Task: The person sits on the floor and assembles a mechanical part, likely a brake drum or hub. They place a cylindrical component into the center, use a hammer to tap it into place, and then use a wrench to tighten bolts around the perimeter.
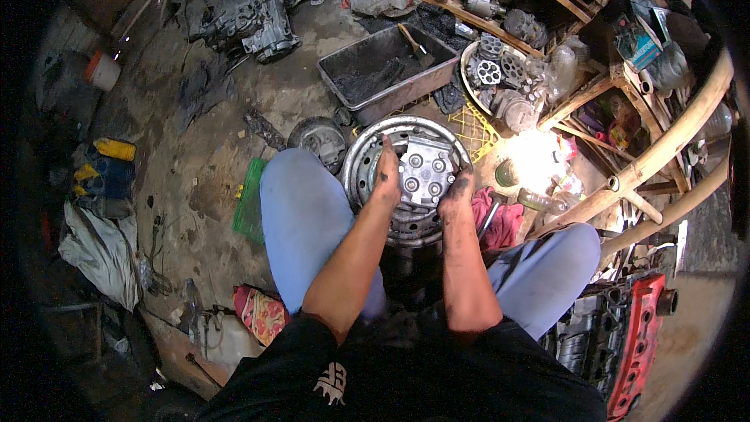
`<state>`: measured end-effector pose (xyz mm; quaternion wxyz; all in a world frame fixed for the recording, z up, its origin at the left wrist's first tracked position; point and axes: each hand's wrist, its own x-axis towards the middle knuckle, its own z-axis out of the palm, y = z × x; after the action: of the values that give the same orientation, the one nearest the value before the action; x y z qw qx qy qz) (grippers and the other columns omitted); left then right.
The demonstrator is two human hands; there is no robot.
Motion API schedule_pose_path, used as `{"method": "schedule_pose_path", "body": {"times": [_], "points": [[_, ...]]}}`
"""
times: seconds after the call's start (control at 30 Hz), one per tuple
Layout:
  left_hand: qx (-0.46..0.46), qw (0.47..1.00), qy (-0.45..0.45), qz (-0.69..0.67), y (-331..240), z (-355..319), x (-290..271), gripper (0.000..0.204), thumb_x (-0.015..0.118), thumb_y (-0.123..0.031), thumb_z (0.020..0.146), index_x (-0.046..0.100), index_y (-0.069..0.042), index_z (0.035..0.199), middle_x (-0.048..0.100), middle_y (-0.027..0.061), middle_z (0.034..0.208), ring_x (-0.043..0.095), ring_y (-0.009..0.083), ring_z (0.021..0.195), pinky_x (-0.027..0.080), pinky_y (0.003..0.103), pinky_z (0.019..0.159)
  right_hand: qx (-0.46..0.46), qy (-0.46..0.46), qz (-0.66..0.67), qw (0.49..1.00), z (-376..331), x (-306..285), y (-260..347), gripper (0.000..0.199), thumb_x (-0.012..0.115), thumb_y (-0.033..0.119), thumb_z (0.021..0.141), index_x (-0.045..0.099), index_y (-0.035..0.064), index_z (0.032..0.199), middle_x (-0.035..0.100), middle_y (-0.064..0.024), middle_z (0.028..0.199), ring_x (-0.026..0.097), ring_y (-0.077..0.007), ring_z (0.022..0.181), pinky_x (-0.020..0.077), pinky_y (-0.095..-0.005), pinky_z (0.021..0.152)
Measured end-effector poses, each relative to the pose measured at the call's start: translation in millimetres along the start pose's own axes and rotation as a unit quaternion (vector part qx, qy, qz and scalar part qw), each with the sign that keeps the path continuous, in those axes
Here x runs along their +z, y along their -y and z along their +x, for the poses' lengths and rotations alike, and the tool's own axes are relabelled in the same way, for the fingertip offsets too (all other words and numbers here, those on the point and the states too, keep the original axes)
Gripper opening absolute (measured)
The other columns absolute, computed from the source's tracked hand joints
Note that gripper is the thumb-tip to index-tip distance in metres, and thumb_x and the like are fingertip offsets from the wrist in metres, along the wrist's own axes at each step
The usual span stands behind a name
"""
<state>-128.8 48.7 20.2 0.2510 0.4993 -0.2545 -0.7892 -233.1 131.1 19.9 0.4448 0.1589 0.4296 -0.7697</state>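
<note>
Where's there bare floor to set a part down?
Biggest: left, floor between the white sack and green plastic piece. Smaller: between the metal casing and black tub. Crowded: right side, with parts bowl and clear bottle.

Close head-worn fisheye view, facing downward

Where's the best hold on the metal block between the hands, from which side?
Probably its left and right edges, a palm from each side, where the left hand and right hand are: the metal block is broad, its upward face carries round features, and the wheel rim lies below.
</note>
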Motion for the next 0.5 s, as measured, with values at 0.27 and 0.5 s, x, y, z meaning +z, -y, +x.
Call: {"method": "schedule_pose_path", "body": {"times": [0.27,0.5], "points": [[0.008,0.999,0.011,-0.051,14,25,-13,0.072,0.038,-0.057,0.099,0.047,0.003,0.137,0.057,0.0195,0.131,0.058,0.0279,0.114,0.044,0.039,0.1,0.046,0.023,-0.013,0.999,7,2,-5,0.039,0.037,0.034,0.099,0.064,0.0083,0.11,0.07,-0.0102,0.1,0.068,-0.027,0.088,0.056,-0.0428,0.082],[-0.034,0.996,0.064,-0.059,9,21,-22,0.058,0.043,-0.045,0.099,0.051,0.0,0.134,0.06,0.0165,0.127,0.059,0.0266,0.111,0.045,0.039,0.098,0.037,0.037,-0.026,0.998,7,9,-9,0.036,0.038,0.03,0.098,0.065,0.0078,0.109,0.07,-0.012,0.101,0.068,-0.0276,0.09,0.0553,-0.0427,0.084]]}}
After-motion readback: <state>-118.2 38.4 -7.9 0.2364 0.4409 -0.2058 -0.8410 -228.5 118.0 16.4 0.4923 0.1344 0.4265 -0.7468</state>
